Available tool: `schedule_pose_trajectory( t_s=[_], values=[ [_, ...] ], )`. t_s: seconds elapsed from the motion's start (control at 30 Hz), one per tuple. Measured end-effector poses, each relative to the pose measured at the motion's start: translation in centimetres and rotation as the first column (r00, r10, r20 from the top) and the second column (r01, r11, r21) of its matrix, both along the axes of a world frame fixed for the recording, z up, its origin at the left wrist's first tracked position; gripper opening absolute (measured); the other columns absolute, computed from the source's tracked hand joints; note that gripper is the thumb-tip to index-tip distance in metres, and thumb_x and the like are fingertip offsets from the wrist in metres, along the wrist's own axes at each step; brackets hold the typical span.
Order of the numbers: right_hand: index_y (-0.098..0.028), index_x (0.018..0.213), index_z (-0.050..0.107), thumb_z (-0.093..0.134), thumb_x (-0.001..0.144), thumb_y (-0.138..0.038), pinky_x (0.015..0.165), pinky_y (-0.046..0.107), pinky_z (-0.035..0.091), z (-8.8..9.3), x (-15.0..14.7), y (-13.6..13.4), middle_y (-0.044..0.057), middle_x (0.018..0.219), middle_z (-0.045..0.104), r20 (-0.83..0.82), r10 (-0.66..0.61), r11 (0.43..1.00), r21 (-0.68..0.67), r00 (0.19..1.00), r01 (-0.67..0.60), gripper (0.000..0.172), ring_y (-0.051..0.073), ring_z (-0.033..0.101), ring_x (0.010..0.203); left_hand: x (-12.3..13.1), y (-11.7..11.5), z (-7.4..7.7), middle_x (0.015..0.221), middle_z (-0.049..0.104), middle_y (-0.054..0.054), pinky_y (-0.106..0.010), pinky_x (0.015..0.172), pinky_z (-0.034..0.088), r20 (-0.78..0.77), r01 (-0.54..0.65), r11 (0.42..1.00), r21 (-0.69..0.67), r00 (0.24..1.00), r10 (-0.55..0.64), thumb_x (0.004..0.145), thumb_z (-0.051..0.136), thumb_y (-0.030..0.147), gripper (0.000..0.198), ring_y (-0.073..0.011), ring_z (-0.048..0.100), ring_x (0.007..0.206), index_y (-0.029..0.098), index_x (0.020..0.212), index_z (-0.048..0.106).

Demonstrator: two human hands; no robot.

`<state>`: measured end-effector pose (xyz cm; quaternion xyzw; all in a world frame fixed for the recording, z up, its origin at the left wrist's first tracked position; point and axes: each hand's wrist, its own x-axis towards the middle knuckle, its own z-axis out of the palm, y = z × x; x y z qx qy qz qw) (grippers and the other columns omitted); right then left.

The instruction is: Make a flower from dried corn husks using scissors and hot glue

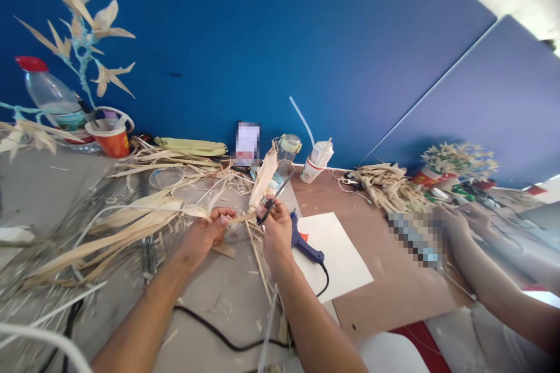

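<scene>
Husk strip [243, 217] — it sits pinched between our two hands, just left of the blue glue gun [306, 245], which we take as the landmark. Far to the left of the gun, at the wall, stand a plastic bottle [48, 93] and a red cup [111, 139]. Nearer to it, a heap of long dry husks [131, 222] spreads over the grey table [219, 297].

Our left hand [205, 234] is closed on one end of the strip, fingers tight. Our right hand [275, 234], just beside the gun, grips black scissors [273, 201], and a broad pale leaf [265, 178] rises above them. How far the blades stand open we cannot tell. We judge the step to be trimming the strip; a clean cut would call for a taut strip and the left fingers kept clear.

Under the gun and to its right lies a white sheet [339, 259] on a brown board [394, 288]. Farther right another person's arm [481, 271] rests. The table is littered with scraps — and behind everything stands a deep blue wall [262, 41].
</scene>
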<state>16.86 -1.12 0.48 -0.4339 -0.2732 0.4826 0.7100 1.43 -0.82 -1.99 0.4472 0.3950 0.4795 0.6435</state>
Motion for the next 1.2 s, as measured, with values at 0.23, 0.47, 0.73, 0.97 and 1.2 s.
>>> schedule_pose_trajectory(
  t_s=[0.23,0.47,0.73,0.97,1.2],
  values=[
    [-0.018,0.094,0.060,0.076,0.057,-0.025,0.057,0.022,0.043,-0.3,-0.2,0.0,-0.004,0.068,0.062,0.044,-0.017,1.000,-0.010,0.999,0.017,0.041,0.010,0.056,0.060,0.1,0.0,0.0,0.062,0.059,0.003,-0.022,0.046,0.022,-0.073,0.009,1.000,-0.022,0.997,-0.011,0.070,0.072,0.041,0.028,-0.0063,0.034,0.045,0.017,0.075,0.060],
    [-0.019,0.099,0.055,0.070,0.063,-0.024,0.051,0.020,0.040,-0.5,-0.7,-0.5,-0.006,0.064,0.059,0.155,0.144,0.989,-0.046,0.977,-0.139,0.039,0.009,0.052,0.054,0.1,0.0,1.7,0.054,0.050,0.007,-0.020,0.043,0.021,0.142,-0.224,0.969,-0.103,0.961,0.237,0.061,0.079,0.039,0.035,-0.0030,0.028,0.041,0.016,0.068,0.055],
    [-0.019,0.100,0.051,0.068,0.064,-0.027,0.052,0.021,0.039,-0.6,-1.9,-1.0,-0.006,0.063,0.056,0.156,0.125,0.992,-0.016,0.980,-0.124,0.040,0.010,0.051,0.056,0.7,-0.2,1.8,0.044,0.031,0.012,-0.019,0.043,0.021,0.272,-0.166,0.979,-0.121,0.943,0.193,0.064,0.078,0.042,0.034,-0.0040,0.020,0.040,0.016,0.071,0.057],
    [-0.019,0.101,0.050,0.068,0.066,-0.029,0.053,0.021,0.042,-0.7,-2.7,-1.3,-0.005,0.069,0.060,0.123,0.100,0.995,-0.037,0.987,-0.096,0.041,0.010,0.055,0.058,1.6,-0.4,1.3,0.051,0.048,0.007,-0.021,0.045,0.025,0.111,-0.050,0.993,-0.107,0.992,0.062,0.063,0.077,0.038,0.032,-0.0064,0.033,0.043,0.016,0.079,0.063],
    [-0.018,0.103,0.054,0.069,0.065,-0.023,0.072,0.027,0.051,-1.5,-3.3,-1.7,0.004,0.090,0.070,0.227,0.185,0.983,-0.043,0.956,-0.180,0.041,0.017,0.066,0.084,1.2,-0.2,1.2,0.044,0.037,0.010,-0.021,0.043,0.019,0.145,-0.098,0.988,-0.121,0.983,0.115,0.064,0.076,0.040,0.031,-0.0059,0.026,0.040,0.017,0.078,0.061]
  ],
)
